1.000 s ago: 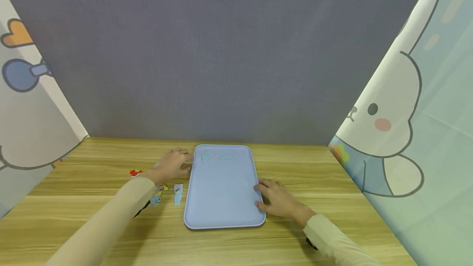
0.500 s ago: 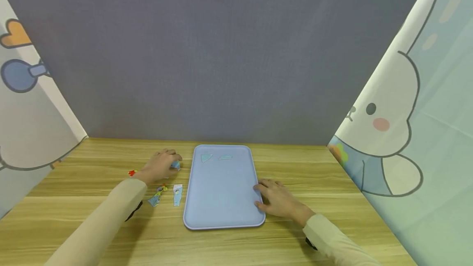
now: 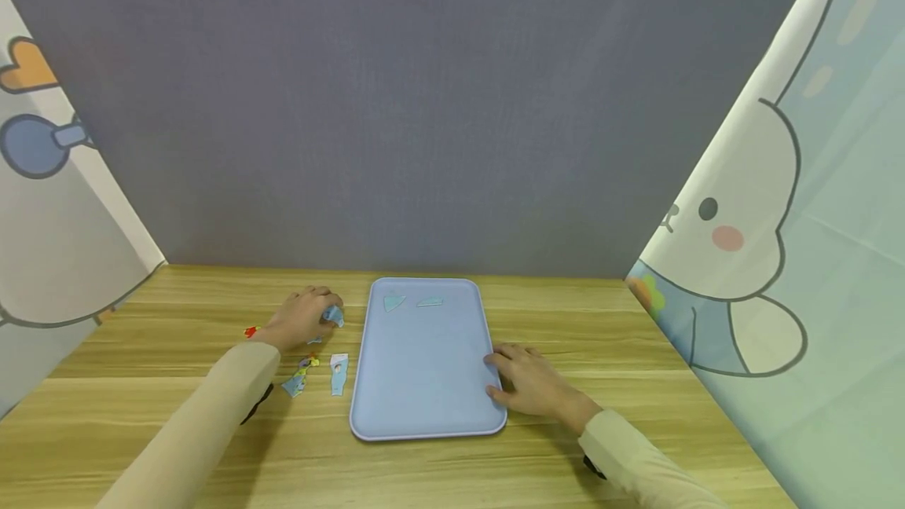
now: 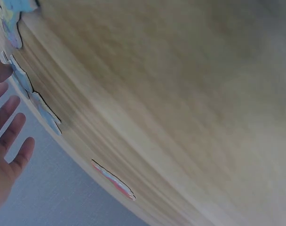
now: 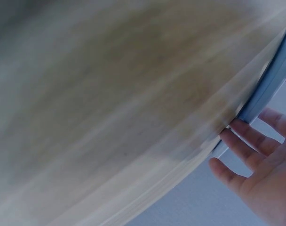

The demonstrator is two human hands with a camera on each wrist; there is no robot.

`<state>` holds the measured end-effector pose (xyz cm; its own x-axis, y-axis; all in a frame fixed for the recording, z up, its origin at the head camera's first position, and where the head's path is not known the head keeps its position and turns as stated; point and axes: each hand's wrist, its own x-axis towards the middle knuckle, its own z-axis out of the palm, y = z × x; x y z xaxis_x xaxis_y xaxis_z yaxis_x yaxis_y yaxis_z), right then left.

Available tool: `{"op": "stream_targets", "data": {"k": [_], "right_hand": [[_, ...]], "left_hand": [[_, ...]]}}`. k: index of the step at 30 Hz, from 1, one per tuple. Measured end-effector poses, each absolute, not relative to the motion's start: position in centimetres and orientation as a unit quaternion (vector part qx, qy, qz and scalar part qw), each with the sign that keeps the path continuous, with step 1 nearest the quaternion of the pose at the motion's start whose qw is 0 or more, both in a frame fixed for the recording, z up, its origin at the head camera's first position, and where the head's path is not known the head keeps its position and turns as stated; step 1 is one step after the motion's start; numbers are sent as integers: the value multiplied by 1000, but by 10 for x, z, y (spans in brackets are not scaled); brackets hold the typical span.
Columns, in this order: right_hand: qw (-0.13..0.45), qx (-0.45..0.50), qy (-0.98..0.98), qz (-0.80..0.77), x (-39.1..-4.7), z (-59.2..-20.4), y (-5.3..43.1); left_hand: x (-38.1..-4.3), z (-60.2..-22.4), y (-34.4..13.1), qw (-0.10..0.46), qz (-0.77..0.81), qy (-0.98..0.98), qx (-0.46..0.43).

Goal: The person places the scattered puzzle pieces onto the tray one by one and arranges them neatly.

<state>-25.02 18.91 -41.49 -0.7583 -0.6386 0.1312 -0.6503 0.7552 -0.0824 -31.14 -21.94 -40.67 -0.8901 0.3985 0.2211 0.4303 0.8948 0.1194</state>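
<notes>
My left hand (image 3: 307, 316) is over the left part of the table, beside a light-blue puzzle-like piece (image 3: 334, 316) that shows between its fingers and thumb. In the left wrist view, the fingers of my left hand (image 4: 6, 136) are spread, and the thumb overlaps a flat blue piece (image 4: 21, 77); whether it touches is unclear. My right hand (image 3: 526, 380) rests at the right edge of a pale-blue tray (image 3: 427, 368), its fingertips on the rim. The right wrist view shows extended fingers of my right hand (image 5: 260, 160) against the tray's side (image 5: 265, 89).
Two pale pieces, one triangular (image 3: 393, 302) and one long (image 3: 430, 302), lie in the tray's far end. Left of the tray are a pale-blue piece (image 3: 338, 374), a colourful cluster (image 3: 300, 378) and a red piece (image 3: 250, 331). A grey panel (image 3: 424, 140) stands behind the table.
My left hand has moved left from the tray's left rim, leaving the light-blue piece in sight. It has drawn back slightly more since half a second ago. My right hand stays put.
</notes>
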Motion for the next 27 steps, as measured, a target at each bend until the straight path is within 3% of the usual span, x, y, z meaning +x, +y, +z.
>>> {"op": "stream_targets", "data": {"k": [27], "right_hand": [[48, 342, -937, 60, -251, -416, 189]], "left_hand": [[-318, -406, -224, 75, -114, -965, -224]]}}
